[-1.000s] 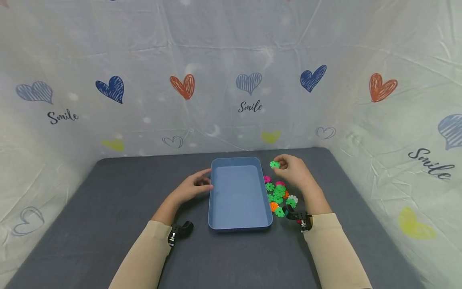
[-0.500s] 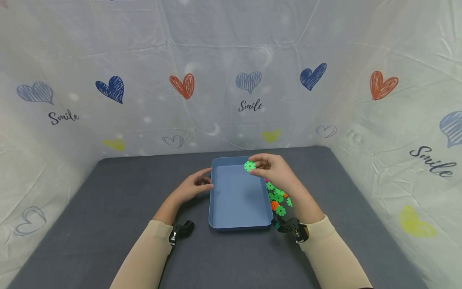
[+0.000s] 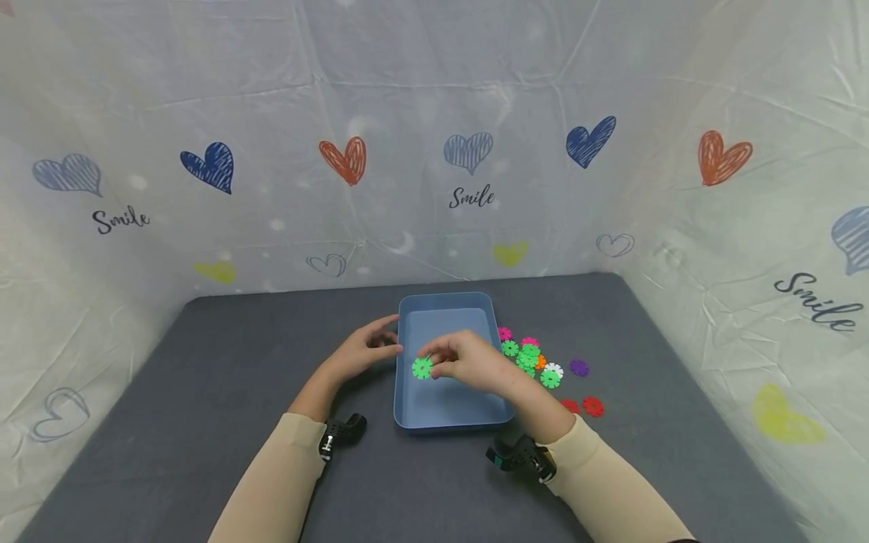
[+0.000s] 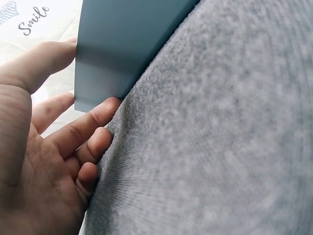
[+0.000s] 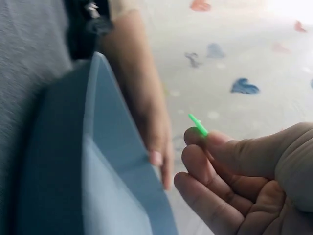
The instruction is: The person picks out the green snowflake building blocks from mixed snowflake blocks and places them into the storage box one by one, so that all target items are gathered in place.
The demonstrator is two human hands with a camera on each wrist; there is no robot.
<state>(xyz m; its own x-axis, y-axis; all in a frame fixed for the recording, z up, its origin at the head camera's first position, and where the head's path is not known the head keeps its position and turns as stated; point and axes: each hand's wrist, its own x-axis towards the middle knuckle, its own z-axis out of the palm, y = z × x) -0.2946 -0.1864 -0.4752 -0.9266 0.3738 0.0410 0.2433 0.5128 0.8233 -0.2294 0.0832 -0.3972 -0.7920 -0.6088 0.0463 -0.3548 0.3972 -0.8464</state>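
My right hand (image 3: 470, 362) pinches a green snowflake-shaped plastic disc (image 3: 422, 368) between thumb and fingers, above the left half of the blue tray (image 3: 448, 320). In the right wrist view the same green disc (image 5: 198, 125) appears edge-on at the fingertips. My left hand (image 3: 360, 353) touches the tray's left side with its fingers fairly straight. The left wrist view has the thumb and fingertips against the tray's outer wall (image 4: 117, 49). No other disc shows in the visible part of the tray.
Right of the tray lies a loose pile of green, pink, orange and white discs (image 3: 528, 356). A purple disc (image 3: 579, 367) and red discs (image 3: 593, 407) lie farther right on the grey tabletop (image 3: 271, 332). A printed curtain (image 3: 407, 249) stands behind the table.
My right hand has carried the green disc leftward from beside the pile to over the tray, then nearer to me. The left hand has stayed at the tray's side.
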